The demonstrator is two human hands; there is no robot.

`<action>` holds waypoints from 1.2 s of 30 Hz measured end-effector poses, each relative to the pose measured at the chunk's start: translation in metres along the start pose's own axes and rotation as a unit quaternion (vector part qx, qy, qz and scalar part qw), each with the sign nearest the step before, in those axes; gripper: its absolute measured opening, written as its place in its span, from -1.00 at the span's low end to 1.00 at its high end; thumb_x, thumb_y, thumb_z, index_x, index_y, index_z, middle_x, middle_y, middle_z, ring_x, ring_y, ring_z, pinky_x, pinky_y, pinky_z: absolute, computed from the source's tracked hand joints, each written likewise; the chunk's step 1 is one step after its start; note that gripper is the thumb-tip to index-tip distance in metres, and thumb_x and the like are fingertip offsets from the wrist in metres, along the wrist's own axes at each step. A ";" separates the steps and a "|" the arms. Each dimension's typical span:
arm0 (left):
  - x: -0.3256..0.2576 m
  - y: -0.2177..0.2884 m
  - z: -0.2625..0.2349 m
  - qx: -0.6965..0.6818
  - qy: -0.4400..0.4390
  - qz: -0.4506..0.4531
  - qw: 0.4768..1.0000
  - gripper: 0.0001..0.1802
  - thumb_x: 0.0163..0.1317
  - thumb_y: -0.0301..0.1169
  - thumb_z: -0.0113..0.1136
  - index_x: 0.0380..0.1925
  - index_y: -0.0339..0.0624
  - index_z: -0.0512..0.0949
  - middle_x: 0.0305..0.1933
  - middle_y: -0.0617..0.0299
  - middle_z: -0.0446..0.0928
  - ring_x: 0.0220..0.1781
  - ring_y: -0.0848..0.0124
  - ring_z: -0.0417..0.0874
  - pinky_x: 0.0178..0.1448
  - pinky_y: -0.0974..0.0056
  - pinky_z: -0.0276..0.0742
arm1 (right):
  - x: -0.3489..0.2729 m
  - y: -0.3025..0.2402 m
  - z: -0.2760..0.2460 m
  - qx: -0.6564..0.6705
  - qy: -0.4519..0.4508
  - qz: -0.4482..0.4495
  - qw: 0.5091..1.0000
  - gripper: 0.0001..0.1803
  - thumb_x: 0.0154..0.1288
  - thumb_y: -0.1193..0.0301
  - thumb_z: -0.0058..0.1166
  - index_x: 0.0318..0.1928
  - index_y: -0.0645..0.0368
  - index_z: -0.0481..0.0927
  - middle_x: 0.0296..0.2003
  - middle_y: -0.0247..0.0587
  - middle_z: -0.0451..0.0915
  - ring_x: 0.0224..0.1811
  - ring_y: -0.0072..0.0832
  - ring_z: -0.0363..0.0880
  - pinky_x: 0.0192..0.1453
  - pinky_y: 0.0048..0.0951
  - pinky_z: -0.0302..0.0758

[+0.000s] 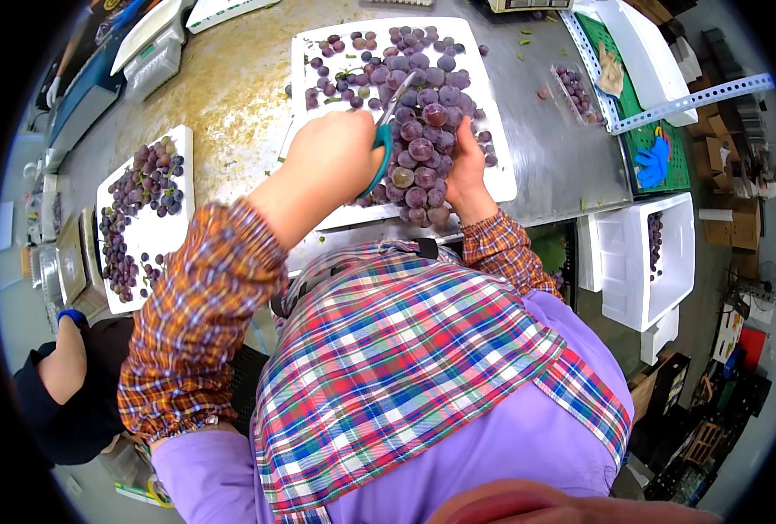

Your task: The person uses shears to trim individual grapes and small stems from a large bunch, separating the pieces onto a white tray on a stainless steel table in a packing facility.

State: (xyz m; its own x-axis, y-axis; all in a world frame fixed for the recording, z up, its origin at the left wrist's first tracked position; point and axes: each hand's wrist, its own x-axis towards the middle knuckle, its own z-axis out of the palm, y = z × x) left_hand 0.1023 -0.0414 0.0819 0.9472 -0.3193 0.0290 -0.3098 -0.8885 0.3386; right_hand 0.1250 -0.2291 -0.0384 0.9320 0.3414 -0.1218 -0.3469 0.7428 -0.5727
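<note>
A dense bunch of dark purple grapes is lying on a white rectangular foam tray at about twelve o'clock from the person, its long axis running roughly from twelve to six o'clock, the narrower end pointing back toward the body. It looks moderately heavy, soft and easily bruised, with berries likely to drop off, so cradling it from the side or taking it by the stem seems safest. The right hand is cupping its three o'clock flank, fingers curled loosely against the berries. The left hand is closing around the teal-handled scissors, whose blades are slightly parted and pointing toward one o'clock into the top of the bunch. Loose berries are scattering across the tray's far end. At nine o'clock on the steel bench another white tray is carrying smaller clusters, and at three o'clock a white foam box is sitting.
</note>
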 end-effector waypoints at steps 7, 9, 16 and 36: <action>-0.046 -0.003 -0.002 -0.125 0.082 -0.038 0.988 -0.69 0.10 -0.35 0.33 -0.25 -0.35 0.54 -0.62 -0.03 0.50 -0.60 0.16 0.57 -0.49 0.23 0.42 | -0.006 -0.004 -0.009 0.006 -0.017 0.007 1.000 -0.36 0.49 -0.05 -0.40 0.33 0.16 0.18 0.21 -0.08 0.39 0.24 -0.23 0.42 0.30 -0.11 0.42; -0.040 -0.003 -0.004 -0.150 0.138 -0.037 0.978 -0.64 0.08 -0.36 0.35 -0.16 -0.33 0.54 -0.54 -0.03 0.55 -0.53 0.24 0.61 -0.42 0.26 0.48 | -0.010 -0.007 -0.008 0.008 -0.031 0.012 0.999 -0.36 0.49 -0.04 -0.40 0.34 0.16 0.17 0.22 -0.07 0.38 0.25 -0.22 0.41 0.31 -0.11 0.41; 0.024 -0.001 -0.006 -0.131 0.211 0.148 0.957 -0.44 -0.10 -0.63 0.27 0.02 -0.10 0.50 -0.22 0.04 0.62 -0.15 0.11 0.66 -0.06 0.16 0.59 | -0.027 -0.012 -0.004 0.002 -0.027 0.050 0.998 -0.28 0.45 -0.11 -0.34 0.39 0.14 0.12 0.29 -0.03 0.31 0.30 -0.11 0.34 0.37 -0.01 0.29; 0.022 -0.036 -0.034 -0.137 0.234 0.055 0.961 -0.48 0.10 -0.47 0.32 0.12 -0.12 0.46 -0.10 0.13 0.60 -0.05 0.36 0.64 0.11 0.27 0.52 | -0.031 -0.014 -0.004 0.028 -0.024 0.045 0.998 -0.32 0.46 -0.06 -0.32 0.37 0.15 0.15 0.29 -0.05 0.31 0.30 -0.15 0.34 0.38 -0.04 0.29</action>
State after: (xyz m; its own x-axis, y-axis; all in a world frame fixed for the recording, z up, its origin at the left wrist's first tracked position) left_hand 0.1369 -0.0049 0.1019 0.8636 -0.1656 0.4761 -0.4367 -0.7174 0.5427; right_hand 0.1015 -0.2531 -0.0299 0.8908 0.4347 -0.1321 -0.4365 0.7380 -0.5146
